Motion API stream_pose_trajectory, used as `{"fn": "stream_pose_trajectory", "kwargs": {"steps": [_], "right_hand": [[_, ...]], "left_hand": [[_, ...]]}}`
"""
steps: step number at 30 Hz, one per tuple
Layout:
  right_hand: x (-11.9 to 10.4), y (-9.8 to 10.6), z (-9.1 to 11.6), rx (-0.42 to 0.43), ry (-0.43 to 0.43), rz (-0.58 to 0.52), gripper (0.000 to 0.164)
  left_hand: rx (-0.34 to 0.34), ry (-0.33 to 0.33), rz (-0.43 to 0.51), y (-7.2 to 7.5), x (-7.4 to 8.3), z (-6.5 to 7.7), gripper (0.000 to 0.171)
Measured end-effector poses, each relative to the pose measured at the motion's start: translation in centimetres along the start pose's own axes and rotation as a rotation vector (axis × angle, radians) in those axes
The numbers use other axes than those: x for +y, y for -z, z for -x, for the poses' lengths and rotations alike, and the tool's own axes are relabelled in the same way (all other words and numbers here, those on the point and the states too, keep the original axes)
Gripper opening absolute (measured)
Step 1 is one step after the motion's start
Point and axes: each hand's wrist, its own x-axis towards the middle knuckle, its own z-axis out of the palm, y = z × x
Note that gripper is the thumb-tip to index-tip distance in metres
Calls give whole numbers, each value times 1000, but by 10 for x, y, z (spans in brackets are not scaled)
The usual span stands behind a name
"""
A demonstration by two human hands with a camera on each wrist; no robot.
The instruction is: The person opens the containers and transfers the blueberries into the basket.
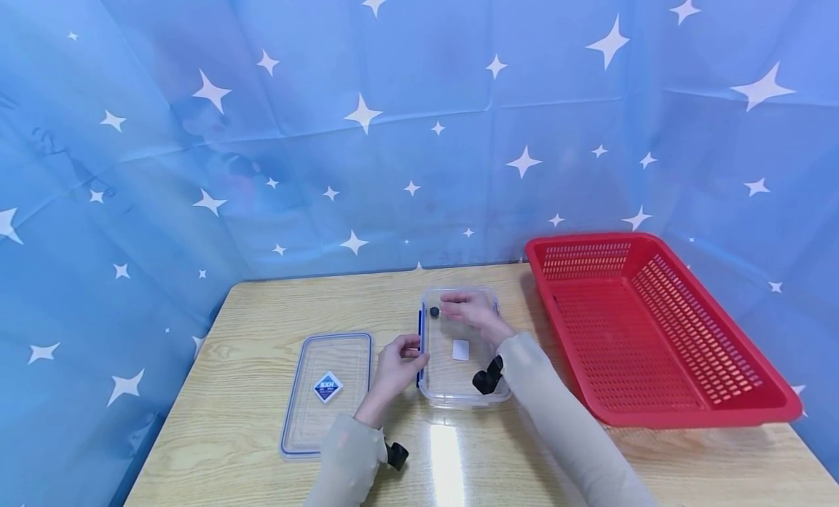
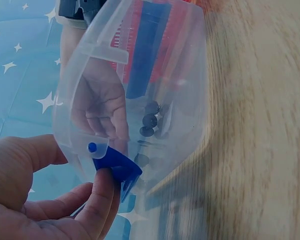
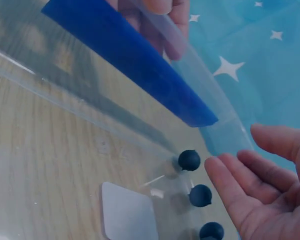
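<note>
A clear plastic food container [image 1: 435,399] with blue side latches stands uncovered on the table. My left hand [image 1: 396,365] grips its left rim; in the left wrist view its fingertips touch a blue latch [image 2: 117,167]. Over the container's far end is my right hand [image 1: 470,308], fingers extended and holding nothing visible. Close to those fingertips, dark round blueberries [image 3: 189,160] lie in a row along the container's far end. A white rounded-square pad or label [image 1: 461,350] shows at the container's bottom.
Left of the container lies its clear lid [image 1: 304,412], with a blue-and-white label [image 1: 327,387]. A large red plastic basket [image 1: 566,347] stands on the right. A blue curtain [image 1: 419,157] with white stars hangs behind the wooden table [image 1: 249,332].
</note>
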Motion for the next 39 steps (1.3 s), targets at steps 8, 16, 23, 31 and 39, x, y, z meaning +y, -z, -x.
{"fn": "stream_pose_trajectory", "kwargs": {"steps": [8,16,23,31,39], "right_hand": [[5,-4,-2,3,-20,41,37],[2,-9,-1,-7,-49,50,38],[5,-12,-6,-8,-92,58,39],[25,-7,-24,-43,-58,68,37],[-6,-16,2,-37,-101,133,39]], "left_hand": [[-1,8,-8,0,-1,0,38],[-4,4,-15,0,-2,-1,36],[-8,-3,-10,0,-2,-1,37],[-12,3,-6,0,-1,-1,36],[-12,-3,4,2,2,0,36]]}}
